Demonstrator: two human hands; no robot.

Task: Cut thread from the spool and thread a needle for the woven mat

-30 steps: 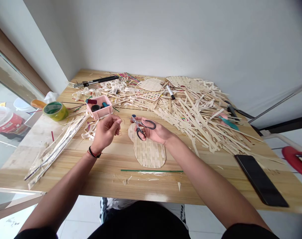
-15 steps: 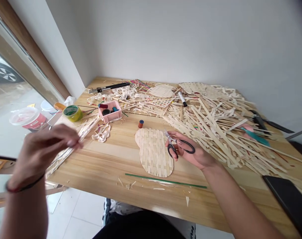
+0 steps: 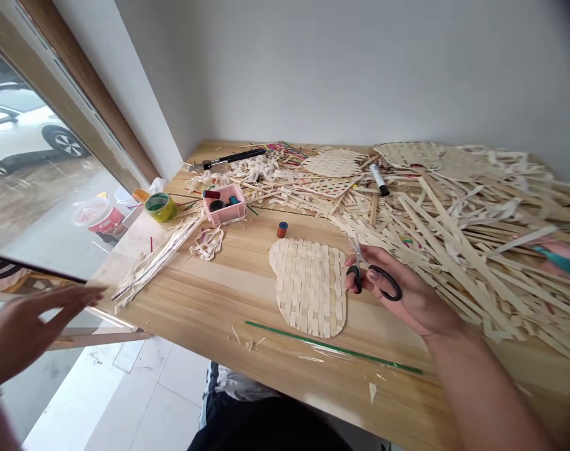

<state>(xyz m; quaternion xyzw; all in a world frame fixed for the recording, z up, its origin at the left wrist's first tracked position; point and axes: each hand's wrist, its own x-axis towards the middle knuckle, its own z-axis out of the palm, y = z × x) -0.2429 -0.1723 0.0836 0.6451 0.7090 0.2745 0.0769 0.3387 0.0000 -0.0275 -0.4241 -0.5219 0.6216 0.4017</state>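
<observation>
Scissors [image 3: 374, 279] in right grip [image 3: 407, 294], beside woven mat [image 3: 309, 285].

Weaving workshop — scissors [image 3: 374, 272], strip heap [image 3: 454, 232]

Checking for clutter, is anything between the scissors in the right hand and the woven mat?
Nothing visible. The right hand holds the scissors beside the right edge of the woven mat; the spool sits past its far edge.

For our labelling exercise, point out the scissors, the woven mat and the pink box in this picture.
scissors [image 3: 353, 282]: head view, black handle loop.
woven mat [image 3: 308, 288]: head view, middle of the weave.
pink box [image 3: 226, 216]: head view, front wall.
</observation>
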